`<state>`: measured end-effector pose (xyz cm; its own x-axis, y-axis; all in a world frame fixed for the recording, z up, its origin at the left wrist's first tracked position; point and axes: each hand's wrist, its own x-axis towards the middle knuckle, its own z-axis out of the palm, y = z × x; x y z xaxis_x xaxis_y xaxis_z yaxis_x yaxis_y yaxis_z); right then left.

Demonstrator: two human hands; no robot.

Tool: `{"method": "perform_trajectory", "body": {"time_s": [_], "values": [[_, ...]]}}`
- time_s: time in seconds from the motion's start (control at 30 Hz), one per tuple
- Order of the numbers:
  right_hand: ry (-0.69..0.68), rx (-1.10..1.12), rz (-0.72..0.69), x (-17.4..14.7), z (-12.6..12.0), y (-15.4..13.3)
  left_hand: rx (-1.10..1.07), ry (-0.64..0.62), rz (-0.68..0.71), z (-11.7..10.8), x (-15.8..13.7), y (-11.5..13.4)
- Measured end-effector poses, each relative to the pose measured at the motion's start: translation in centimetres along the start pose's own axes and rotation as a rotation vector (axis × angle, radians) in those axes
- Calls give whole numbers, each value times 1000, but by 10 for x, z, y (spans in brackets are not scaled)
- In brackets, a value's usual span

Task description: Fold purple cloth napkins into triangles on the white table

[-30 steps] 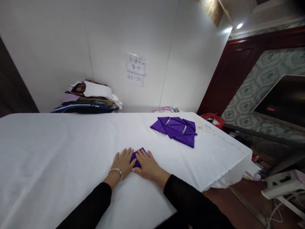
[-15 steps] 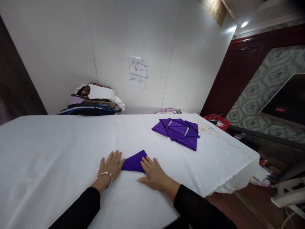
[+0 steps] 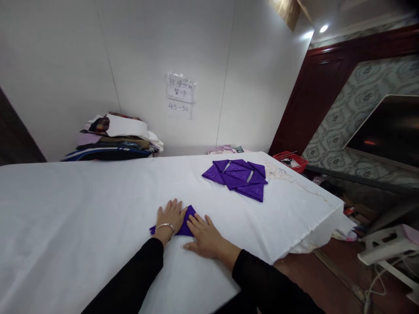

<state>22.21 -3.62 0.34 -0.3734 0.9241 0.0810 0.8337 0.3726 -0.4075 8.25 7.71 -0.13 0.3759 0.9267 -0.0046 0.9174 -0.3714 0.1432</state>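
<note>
Nearest the camera, on the white tablecloth (image 3: 81,205), both hands lie flat and spread over a folded purple napkin (image 3: 185,222). The left hand (image 3: 170,216) covers the napkin's left half, palm down, a bangle at the wrist; one purple corner pokes out just left of that wrist. The right hand (image 3: 206,235) rests palm down with its fingertips on the napkin's right edge, its palm on the bare cloth. The napkin's long axis runs left to right, straight ahead of the person, and the left hand sits more squarely on it. Further back to the right lies a cluster of folded purple triangles (image 3: 237,179), well apart from the hands. Beyond the table, against the wall, sit a stack of folded fabrics (image 3: 114,137) and a paper note (image 3: 180,96).
</note>
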Motion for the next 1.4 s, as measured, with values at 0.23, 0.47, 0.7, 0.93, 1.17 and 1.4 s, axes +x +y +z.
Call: {"method": "perform_trajectory", "body": {"time_s": [0.23, 0.47, 0.7, 0.93, 1.17, 1.4], "values": [[14, 4, -16, -1, 3, 3, -1, 10, -74, -3, 0, -36], [-8, -4, -2, -3, 2, 3, 35, -32, -42, -6, 0, -50], [-45, -43, 4, -3, -2, 1, 38, -31, -29, -5, 0, -49], [-53, -58, 12, -3, -3, 0, 80, -37, -78, -17, -2, -73], [-83, -129, 20, -1, -2, -1, 83, 76, 157, -17, -10, -13], [-73, -110, 8, -5, -4, -4, 58, -42, 115, -1, -7, -8]]}}
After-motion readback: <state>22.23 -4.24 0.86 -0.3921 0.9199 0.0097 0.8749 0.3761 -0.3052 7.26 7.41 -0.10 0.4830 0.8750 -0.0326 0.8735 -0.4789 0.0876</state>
